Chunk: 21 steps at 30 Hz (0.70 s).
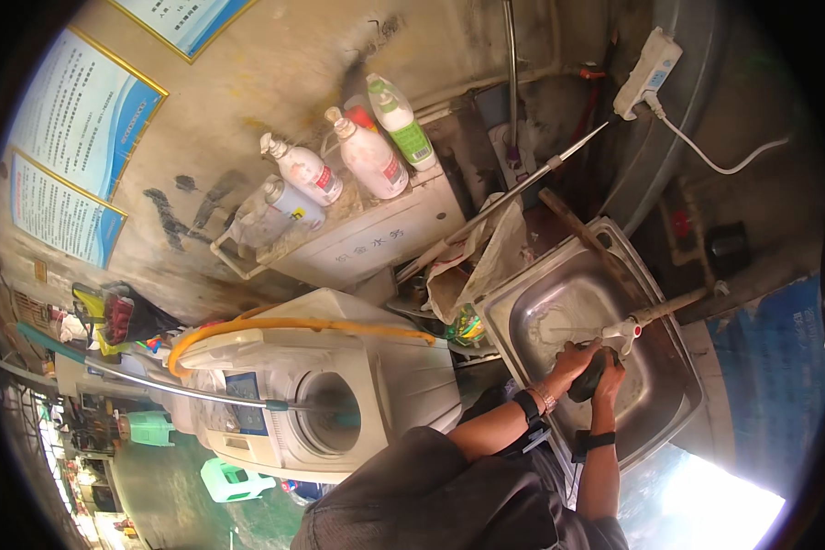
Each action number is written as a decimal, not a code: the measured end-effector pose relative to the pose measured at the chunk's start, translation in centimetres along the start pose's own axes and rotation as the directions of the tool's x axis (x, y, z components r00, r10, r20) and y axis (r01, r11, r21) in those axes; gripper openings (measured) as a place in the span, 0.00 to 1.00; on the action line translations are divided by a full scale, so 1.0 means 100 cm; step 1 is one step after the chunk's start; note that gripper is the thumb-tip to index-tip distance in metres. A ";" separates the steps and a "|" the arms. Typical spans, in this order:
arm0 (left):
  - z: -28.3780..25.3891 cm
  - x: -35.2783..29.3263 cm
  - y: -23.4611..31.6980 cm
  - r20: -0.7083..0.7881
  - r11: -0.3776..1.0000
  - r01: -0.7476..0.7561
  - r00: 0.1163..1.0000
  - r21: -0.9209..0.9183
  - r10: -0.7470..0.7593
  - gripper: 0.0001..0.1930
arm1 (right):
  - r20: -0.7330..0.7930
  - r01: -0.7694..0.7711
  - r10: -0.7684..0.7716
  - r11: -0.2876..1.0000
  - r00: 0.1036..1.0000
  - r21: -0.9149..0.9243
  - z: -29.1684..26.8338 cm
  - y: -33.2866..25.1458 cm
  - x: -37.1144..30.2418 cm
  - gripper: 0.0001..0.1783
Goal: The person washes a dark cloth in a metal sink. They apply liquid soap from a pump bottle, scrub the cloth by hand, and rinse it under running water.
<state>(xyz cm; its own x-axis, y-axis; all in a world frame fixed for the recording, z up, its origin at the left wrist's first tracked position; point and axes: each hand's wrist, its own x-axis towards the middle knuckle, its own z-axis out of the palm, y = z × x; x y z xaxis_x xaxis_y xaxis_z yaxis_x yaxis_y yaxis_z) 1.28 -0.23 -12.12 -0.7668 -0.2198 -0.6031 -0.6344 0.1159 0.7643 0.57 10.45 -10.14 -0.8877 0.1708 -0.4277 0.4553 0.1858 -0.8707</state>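
Both my hands are over a steel sink (653, 417), close below the tap (621, 332). Between them is a dark rounded object (588, 378); its kind is too unclear to name. My left hand (570, 363) grips it from the left, with fingers bent near the spout. From the other side, my right hand (608, 378) closes around it. Both wrists wear dark bands, and the left also has a metal-coloured one. The fingers partly cover the object. Water on the basin floor looks cloudy.
Left of the sink stands a top-loading washing machine (376, 321) with an orange hose (293, 324) across it. Pump bottles (368, 160) line a ledge behind. A long pole (513, 194) slants behind the sink. A white power strip (649, 73) hangs at upper right.
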 end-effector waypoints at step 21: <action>0.027 -0.060 0.001 -0.294 0.969 -0.230 0.936 -0.089 0.195 0.27 | 0.007 0.468 -0.475 0.865 0.880 -0.184 -0.030 -0.014 -0.020 0.24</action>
<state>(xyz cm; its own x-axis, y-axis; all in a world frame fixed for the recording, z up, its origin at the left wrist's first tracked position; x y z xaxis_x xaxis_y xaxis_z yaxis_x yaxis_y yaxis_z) 5.52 3.72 -9.01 -0.8123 -0.4681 -0.3480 -0.4297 0.0766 0.8997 1.87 12.76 -7.36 -0.9978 0.0554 0.0353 -0.0089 0.4184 -0.9082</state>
